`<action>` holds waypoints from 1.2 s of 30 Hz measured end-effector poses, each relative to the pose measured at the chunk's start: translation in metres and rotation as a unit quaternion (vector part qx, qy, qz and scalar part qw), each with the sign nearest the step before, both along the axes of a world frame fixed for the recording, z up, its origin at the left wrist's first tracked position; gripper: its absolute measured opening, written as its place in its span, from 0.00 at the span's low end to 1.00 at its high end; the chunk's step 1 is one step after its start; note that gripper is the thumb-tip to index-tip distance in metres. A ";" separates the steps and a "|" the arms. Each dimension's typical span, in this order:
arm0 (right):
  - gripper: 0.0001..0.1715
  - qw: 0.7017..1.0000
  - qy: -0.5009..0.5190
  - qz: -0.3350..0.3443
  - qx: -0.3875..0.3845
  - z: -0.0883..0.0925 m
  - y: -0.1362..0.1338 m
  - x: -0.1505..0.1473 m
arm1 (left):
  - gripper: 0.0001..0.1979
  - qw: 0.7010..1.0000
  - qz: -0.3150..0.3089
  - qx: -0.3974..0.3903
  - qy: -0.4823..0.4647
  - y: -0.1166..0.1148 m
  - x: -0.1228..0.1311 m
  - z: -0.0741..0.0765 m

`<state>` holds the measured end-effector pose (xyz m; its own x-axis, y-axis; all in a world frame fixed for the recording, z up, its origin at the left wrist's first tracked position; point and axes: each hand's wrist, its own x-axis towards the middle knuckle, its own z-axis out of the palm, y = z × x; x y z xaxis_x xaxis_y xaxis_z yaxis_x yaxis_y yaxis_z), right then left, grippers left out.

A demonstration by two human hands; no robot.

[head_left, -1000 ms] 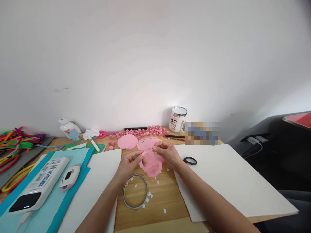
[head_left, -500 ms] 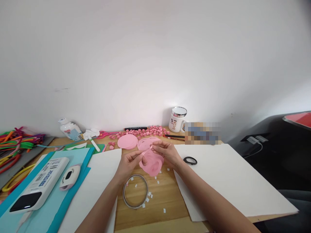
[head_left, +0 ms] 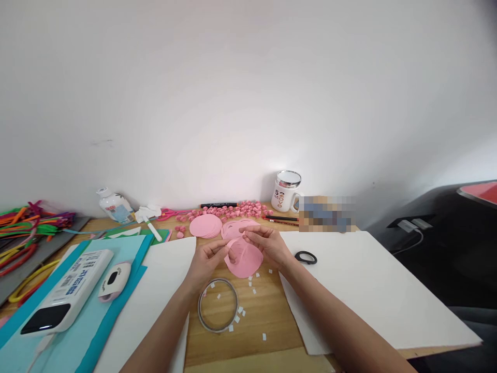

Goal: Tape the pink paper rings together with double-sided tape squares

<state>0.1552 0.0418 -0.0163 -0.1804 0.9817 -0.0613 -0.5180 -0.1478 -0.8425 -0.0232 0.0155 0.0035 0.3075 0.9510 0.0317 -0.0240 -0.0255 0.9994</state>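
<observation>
Both my hands meet over the wooden desk (head_left: pixel 267 321) on a pink paper circle (head_left: pixel 245 261) held just above it. My left hand (head_left: pixel 205 261) pinches the circle's left edge with thumb and forefinger. My right hand (head_left: pixel 265 243) grips its upper right edge, fingers curled over the top. Behind them lie more pink paper circles (head_left: pixel 204 226) flat on the desk. A ring of clear tape (head_left: pixel 217 305) lies below my left hand, with several small white paper bits scattered around it.
White sheets (head_left: pixel 373 285) flank the hands on both sides, and black scissor handles (head_left: pixel 305 257) rest on the right one. At left are blue paper (head_left: pixel 85 331), a white device (head_left: pixel 64 298), a tape dispenser (head_left: pixel 114 280) and coloured pipe cleaners (head_left: pixel 27 228). A mug (head_left: pixel 286 191), pens and pink paper pieces line the wall.
The pink circle has been turned slightly in my fingers and now shows a fuller round face. Both hands stay in the same place.
</observation>
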 end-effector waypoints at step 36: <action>0.09 0.999 -0.016 -0.027 0.006 -0.006 0.002 0.000 | 0.17 0.999 0.027 -0.024 0.006 0.000 0.001 -0.004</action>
<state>0.1551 0.0441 -0.0223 -0.1259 0.9905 -0.0553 -0.4974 -0.1113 -0.8604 -0.0223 0.0159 -0.0007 0.2551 0.9667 -0.0182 -0.0114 0.0219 0.9997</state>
